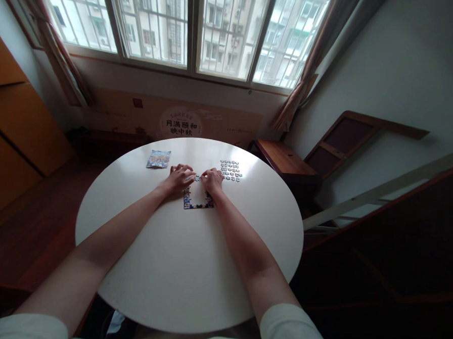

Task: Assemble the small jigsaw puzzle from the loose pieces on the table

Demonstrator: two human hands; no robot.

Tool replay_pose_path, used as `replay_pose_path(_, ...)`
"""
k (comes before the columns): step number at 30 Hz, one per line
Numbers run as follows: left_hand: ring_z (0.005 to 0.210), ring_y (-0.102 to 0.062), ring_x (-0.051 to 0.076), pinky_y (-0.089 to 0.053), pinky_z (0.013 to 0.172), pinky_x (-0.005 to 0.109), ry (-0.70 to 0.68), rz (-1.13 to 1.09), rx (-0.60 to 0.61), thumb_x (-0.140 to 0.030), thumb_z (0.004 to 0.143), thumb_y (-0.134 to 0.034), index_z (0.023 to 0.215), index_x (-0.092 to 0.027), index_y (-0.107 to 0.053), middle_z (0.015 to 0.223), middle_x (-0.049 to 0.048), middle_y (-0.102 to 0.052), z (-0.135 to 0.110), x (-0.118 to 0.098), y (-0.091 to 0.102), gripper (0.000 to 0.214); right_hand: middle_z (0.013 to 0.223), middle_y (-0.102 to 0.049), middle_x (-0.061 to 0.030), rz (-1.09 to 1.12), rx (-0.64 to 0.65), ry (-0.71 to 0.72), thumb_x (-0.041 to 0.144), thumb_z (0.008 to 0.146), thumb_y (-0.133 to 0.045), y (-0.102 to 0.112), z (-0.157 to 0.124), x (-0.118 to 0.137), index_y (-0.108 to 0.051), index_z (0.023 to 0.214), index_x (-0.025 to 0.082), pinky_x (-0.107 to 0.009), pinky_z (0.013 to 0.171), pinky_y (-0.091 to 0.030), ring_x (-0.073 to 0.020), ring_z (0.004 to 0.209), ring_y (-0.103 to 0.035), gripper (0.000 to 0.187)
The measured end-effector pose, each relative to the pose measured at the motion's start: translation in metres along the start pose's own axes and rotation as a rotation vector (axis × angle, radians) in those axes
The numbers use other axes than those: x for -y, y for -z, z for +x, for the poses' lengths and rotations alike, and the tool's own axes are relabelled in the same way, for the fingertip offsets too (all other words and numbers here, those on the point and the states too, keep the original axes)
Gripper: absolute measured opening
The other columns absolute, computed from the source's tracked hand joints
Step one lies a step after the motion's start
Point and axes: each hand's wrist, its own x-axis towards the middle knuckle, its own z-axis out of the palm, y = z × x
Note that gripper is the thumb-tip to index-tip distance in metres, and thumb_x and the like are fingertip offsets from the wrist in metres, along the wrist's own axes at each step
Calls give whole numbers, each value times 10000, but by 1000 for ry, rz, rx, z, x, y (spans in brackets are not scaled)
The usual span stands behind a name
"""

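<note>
On the white table lies a partly joined jigsaw puzzle (pixel 198 207), its edge pieces forming a border around a bare white middle. My left hand (pixel 180 178) is over the border's far left corner, its fingers bent and closed at the puzzle's far edge. My right hand (pixel 212 181) is at the far right corner, thumb and fingertips pinched together on the edge. A small light puzzle piece (pixel 197 178) shows between the fingertips of both hands. My fingers cover much of the far side of the border. Loose puzzle pieces (pixel 232 170) lie in rows just beyond my right hand.
A colourful picture sheet (pixel 159 159) lies flat to the left on the round white table (pixel 160 272). Beyond the table are a barred window (pixel 196 31) and a printed banner (pixel 229 121). A wooden bench (pixel 284 158) stands at the right.
</note>
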Motion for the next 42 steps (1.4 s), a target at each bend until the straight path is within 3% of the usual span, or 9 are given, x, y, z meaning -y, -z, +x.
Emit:
replay_pose_path(8, 1089, -504, 274, -320, 870, 431, 4, -62, -84, -366, 917, -440, 1145, -264, -667, 1159, 76, -638, -1, 1, 0, 338, 1086, -579, -80, 158, -23, -26, 268, 873, -586, 3, 10, -13, -725, 915, 215, -376, 892, -415, -229, 1042, -537, 155)
replay_pose_path(12, 1083, -521, 267, -325, 887, 434, -37, -107, -68, -345, 905, -464, 1136, -259, -669, 1135, 66, -649, 0, 3, -1, 320, 982, -584, -50, 290, -15, 81, 203, 830, -632, 5, 17, -29, -735, 868, 200, -316, 874, -442, -168, 919, -586, 110)
replay_pose_path(23, 1061, -541, 261, -340, 926, 440, -122, -141, -51, -330, 883, -497, 1080, -250, -696, 1090, 67, -665, -1, 2, 2, 292, 948, -564, -60, 327, -115, 253, 141, 814, -639, -4, 18, -36, -721, 810, 189, -357, 903, -427, -206, 997, -535, 96)
replay_pose_path(29, 1002, -574, 245, -337, 906, 433, -134, -150, -24, -360, 888, -486, 879, -230, -738, 1027, 61, -694, -1, 1, 5, 284, 922, -563, -63, 307, -119, 241, 130, 831, -605, -4, 16, -32, -708, 818, 175, -345, 915, -421, -203, 968, -533, 113)
replay_pose_path(33, 980, -580, 240, -336, 901, 429, -130, -147, -19, -359, 883, -481, 863, -228, -737, 1010, 59, -699, -1, -1, 6, 289, 902, -563, -73, 294, -170, 185, 131, 854, -560, -4, 16, -32, -691, 819, 148, -325, 886, -429, -199, 938, -530, 137)
replay_pose_path(38, 971, -582, 234, -334, 904, 425, -122, -130, -28, -347, 881, -471, 854, -220, -730, 1004, 61, -699, -2, -1, 6, 290, 911, -594, -81, 269, -162, 244, 127, 853, -536, -4, 12, -33, -674, 820, 153, -318, 861, -425, -204, 960, -525, 145)
replay_pose_path(42, 968, -583, 226, -338, 902, 419, -118, -126, -27, -343, 886, -458, 857, -222, -729, 1015, 61, -699, -2, 0, 6, 299, 856, -645, -67, 348, -185, 175, 126, 853, -506, -2, 11, -32, -651, 802, 163, -314, 840, -431, -192, 884, -568, 158)
